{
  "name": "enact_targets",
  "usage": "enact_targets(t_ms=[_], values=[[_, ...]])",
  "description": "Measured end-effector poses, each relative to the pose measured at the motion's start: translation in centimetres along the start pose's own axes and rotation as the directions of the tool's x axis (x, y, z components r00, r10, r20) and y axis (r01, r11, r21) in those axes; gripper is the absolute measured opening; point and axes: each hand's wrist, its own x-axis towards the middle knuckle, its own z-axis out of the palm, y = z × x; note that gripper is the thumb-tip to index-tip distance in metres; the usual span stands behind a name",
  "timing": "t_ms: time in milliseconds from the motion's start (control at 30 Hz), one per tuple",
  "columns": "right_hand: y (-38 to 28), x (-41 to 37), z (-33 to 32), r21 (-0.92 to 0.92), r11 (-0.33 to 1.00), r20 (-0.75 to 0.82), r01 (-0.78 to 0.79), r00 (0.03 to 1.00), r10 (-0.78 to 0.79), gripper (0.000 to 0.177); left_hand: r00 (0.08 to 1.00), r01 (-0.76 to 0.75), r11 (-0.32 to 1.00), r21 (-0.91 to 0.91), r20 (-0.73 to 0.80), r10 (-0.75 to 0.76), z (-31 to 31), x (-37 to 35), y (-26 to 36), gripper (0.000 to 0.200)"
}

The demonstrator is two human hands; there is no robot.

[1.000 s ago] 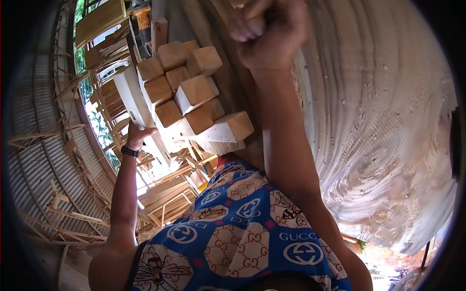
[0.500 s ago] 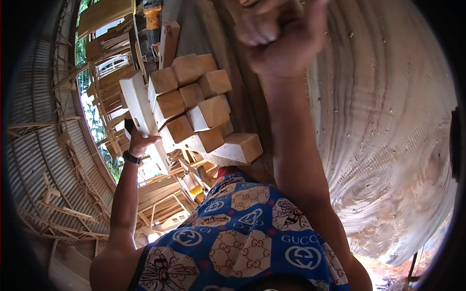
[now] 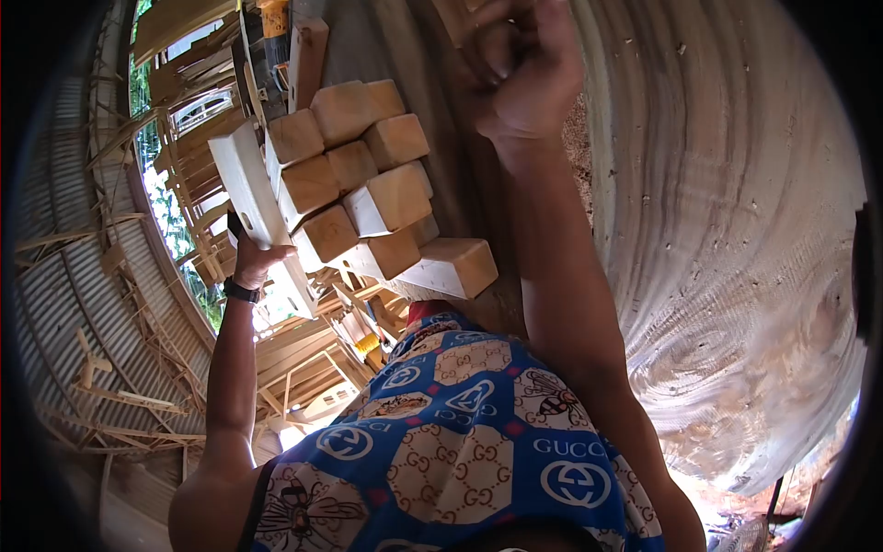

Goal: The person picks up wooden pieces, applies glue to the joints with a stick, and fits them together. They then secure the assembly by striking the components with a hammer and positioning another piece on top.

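Observation:
My left hand (image 3: 253,264) grips the lower part of a pale wooden post (image 3: 244,175) with slots cut in its face. A small dark piece (image 3: 234,224), whose kind I cannot make out, shows beside that hand. To the post's right, a stack of squared wooden posts (image 3: 342,166) presents its cut ends. My right hand (image 3: 524,78) is raised at the top with its fingers curled, partly blurred. Just left of those fingers a light piece of wood (image 3: 452,20) shows; whatever they hold is hidden.
A large grained wood slab (image 3: 717,202) fills the right side. An orange and black power tool (image 3: 275,37) lies at the top left beside another wooden piece (image 3: 308,60). Many timber lengths (image 3: 294,368) lie behind, and corrugated metal sheeting (image 3: 69,276) covers the far left.
The post, the stack and my left hand appear shifted slightly left and up in view. My right hand has moved a little left and up, its fingers still curled.

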Motion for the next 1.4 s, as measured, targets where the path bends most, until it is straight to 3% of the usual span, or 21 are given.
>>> enact_targets(t_ms=[100,233,300,333,400,467,500,567,633,733,767,833,900,967,1067,1167,1233,1267,1300,1367,1400], values=[[-1.3,-1.6,0.3,-0.057,0.997,-0.108,0.06,0.992,-0.066,0.066,1.0,-0.012,0.999,-0.044,0.006,0.012,-0.2,0.0,-0.1,0.061],[-3.3,-3.9,1.6,0.251,0.955,0.319,0.156,0.918,-0.234,0.063,0.999,0.021,1.0,0.003,0.049,-0.021,-0.9,0.3,-0.3,0.06],[-4.3,-4.2,2.7,0.327,0.935,0.379,0.136,0.888,-0.261,0.067,0.997,0.026,1.0,-0.009,0.07,-0.025,-0.9,0.4,-0.1,0.059],[-4.4,-4.2,3.1,0.394,0.912,0.431,0.114,0.853,-0.294,0.07,0.997,-0.058,0.998,0.008,0.045,0.057,-0.6,0.4,0.0,0.058],[0.8,-5.1,2.6,0.42,0.905,0.432,0.071,0.861,-0.268,0.067,0.992,-0.126,0.992,-0.016,0.002,0.126,0.3,0.0,0.8,0.059],[5.4,-7.1,1.9,-0.105,0.992,0.304,-0.076,0.947,0.105,0.065,0.99,-0.139,0.99,-0.008,0.009,0.139,0.5,-0.2,1.3,0.06],[5.6,-7.4,1.7,-0.107,0.991,0.313,-0.076,0.944,0.106,0.065,0.988,-0.154,0.988,0.001,0.017,0.154,0.5,-0.1,1.4,0.061],[5.0,-8.2,1.6,-0.082,0.978,0.154,-0.194,0.967,0.205,0.065,0.984,-0.175,0.984,-0.013,0.017,0.176,0.3,0.2,1.0,0.064],[1.8,-7.2,2.5,-0.06,0.998,0.266,-0.034,0.963,0.048,0.071,0.957,-0.289,0.956,0.041,0.018,0.289,0.2,0.2,0.4,0.064],[-3.0,-4.8,3.6,0.004,0.98,0.473,0.199,0.863,-0.177,0.08,0.981,-0.193,0.981,-0.023,0.026,0.193,0.0,0.1,0.2,0.066],[-3.5,-4.3,3.6,0.0,0.98,0.475,0.2,0.862,-0.176,0.08,0.98,-0.195,0.98,-0.027,0.027,0.195,0.1,0.2,0.0,0.066],[-3.9,-3.5,3.7,0.253,0.967,0.577,-0.025,0.806,-0.13,0.055,0.982,-0.186,0.982,-0.041,0.0,0.186,0.0,0.2,-0.3,0.068],[-0.5,-4.5,2.9,0.115,0.985,0.497,0.13,0.851,-0.17,0.075,0.981,-0.192,0.981,-0.004,0.004,0.192,0.4,0.0,0.5,0.07],[3.5,-8.0,2.9,-0.161,0.972,0.169,-0.169,0.966,0.196,0.058,0.98,-0.2,0.979,0.03,0.006,0.2,0.4,-0.1,0.6,0.071],[5.9,-8.0,1.9,-0.248,0.944,0.307,-0.216,0.907,0.288,0.042,0.983,-0.172,0.979,-0.106,0.044,0.177,0.0,0.4,-0.5,0.077],[3.8,-7.1,3.4,-0.29,0.941,0.307,-0.174,0.914,0.264,0.03,0.945,-0.327,0.943,-0.054,0.007,0.328,-0.6,1.1,-2.2,0.084],[3.0,-6.7,5.1,-0.764,0.627,0.284,0.149,0.951,0.119,0.028,0.995,-0.054,0.999,-0.003,0.081,0.054,-1.9,1.2,-4.4,0.087],[2.1,-7.0,6.5,-0.926,0.344,0.238,0.158,0.949,0.205,0.025,0.995,-0.095,0.995,-0.024,0.034,0.095,-1.4,0.9,-4.0,0.087],[2.6,-7.6,6.8,-0.929,0.327,0.251,0.174,0.945,0.208,0.025,0.994,-0.107,0.993,-0.045,0.028,0.108,-0.8,0.5,-2.9,0.087],[4.3,-8.7,6.7,-0.868,-0.044,0.487,0.495,0.865,0.124,0.023,0.986,-0.163,0.982,-0.099,0.014,0.166,-0.3,-0.1,-1.0,0.086],[4.4,-9.6,7.1,-0.833,-0.115,0.516,0.541,0.835,0.192,0.035,0.972,-0.232,0.972,-0.029,0.014,0.233,-0.9,0.1,-1.6,0.084]])
